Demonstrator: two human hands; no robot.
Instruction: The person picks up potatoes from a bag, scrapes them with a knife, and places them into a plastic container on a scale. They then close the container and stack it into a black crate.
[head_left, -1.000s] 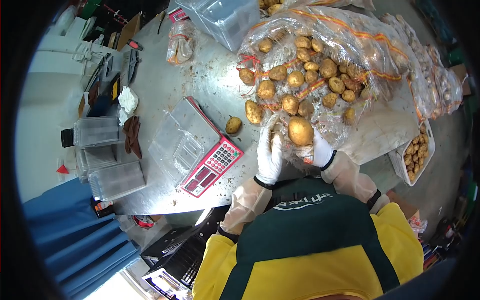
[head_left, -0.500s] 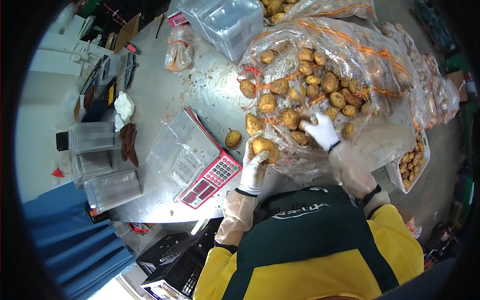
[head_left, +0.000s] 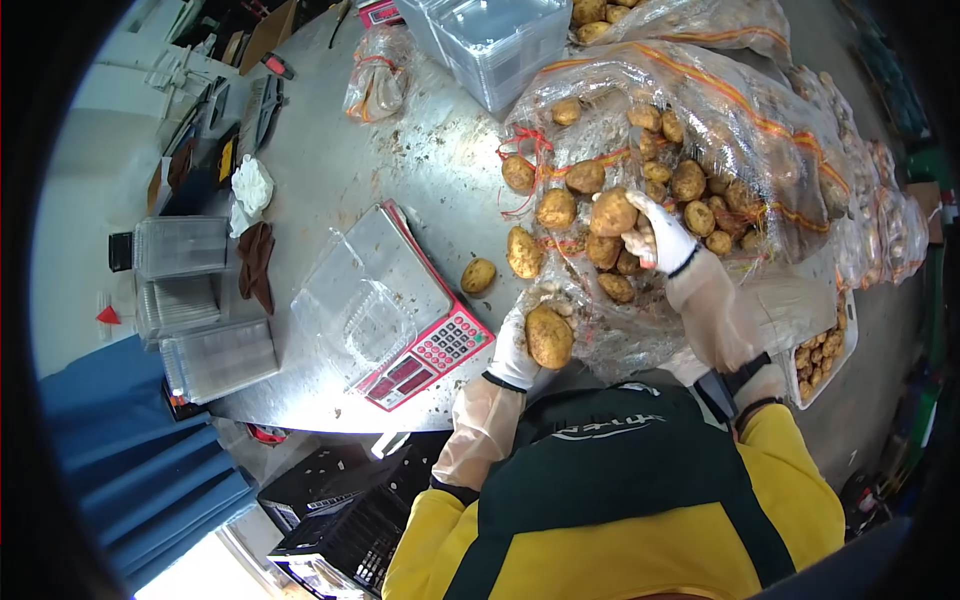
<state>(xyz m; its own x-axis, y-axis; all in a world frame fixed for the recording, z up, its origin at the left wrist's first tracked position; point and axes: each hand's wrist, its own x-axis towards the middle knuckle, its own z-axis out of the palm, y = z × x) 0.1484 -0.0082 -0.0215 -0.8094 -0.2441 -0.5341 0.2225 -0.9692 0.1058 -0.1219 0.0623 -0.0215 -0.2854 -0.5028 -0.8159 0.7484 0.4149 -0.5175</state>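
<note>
In a white glove, my left hand [head_left: 513,350] grips a large potato [head_left: 549,340] near the table's front edge. My right hand [head_left: 662,236], also gloved, has its fingers round another potato [head_left: 612,214] above the opened clear plastic bag [head_left: 620,335]. Several loose potatoes [head_left: 556,209] lie on and inside that bag, around my right hand. A single potato [head_left: 478,275] rests on the metal table [head_left: 330,180], between my left hand and the red-edged scale [head_left: 425,350]. On the scale sits a clear plastic container [head_left: 365,310].
Stacked clear containers [head_left: 505,45] stand at the back, beside a small tied plastic bag [head_left: 378,85]. More clear containers [head_left: 220,360], a brown cloth [head_left: 256,265] and white crumpled paper [head_left: 250,190] are at left. A white crate of potatoes [head_left: 848,340] stands low at right.
My right hand, earlier blurred over the pile, now holds a potato. My left hand has turned its potato and sits slightly lower. The view has shifted a little.
</note>
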